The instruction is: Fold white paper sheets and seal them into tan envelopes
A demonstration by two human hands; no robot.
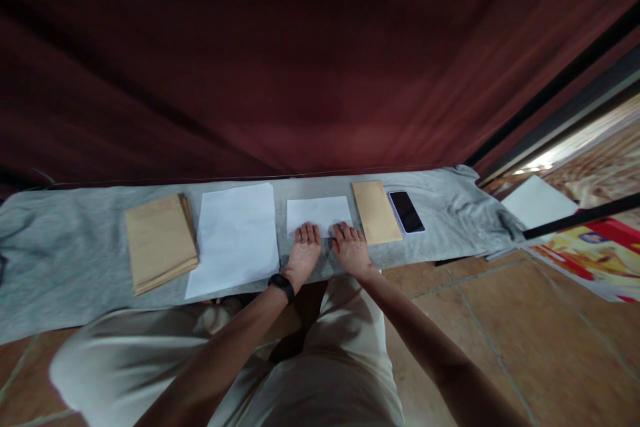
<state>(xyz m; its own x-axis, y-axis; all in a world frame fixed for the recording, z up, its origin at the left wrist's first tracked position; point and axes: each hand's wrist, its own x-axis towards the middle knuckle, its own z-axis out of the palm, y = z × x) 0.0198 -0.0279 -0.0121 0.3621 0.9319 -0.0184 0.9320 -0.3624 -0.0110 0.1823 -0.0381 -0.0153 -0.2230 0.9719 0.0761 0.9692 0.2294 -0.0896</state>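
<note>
A folded white sheet of paper (319,212) lies crosswise in front of me. My left hand (306,247) rests on its near edge with fingers stretched flat, and a black band circles that wrist. On the same edge, further right, my right hand (350,245) presses with its fingers laid out. Just right of the folded sheet is a single brown envelope (377,212). To the left lies white paper (237,233), full size and unfolded; whether it is one sheet or several I cannot tell. Neither hand grips anything.
A stack of brown envelopes (161,240) sits at the left. Right of the single envelope lies a phone (407,212) with a dark screen. Grey cloth (450,213) covers the narrow surface, backed by a dark red panel (300,80). A colourful printed box (595,253) is on the tiled floor at right.
</note>
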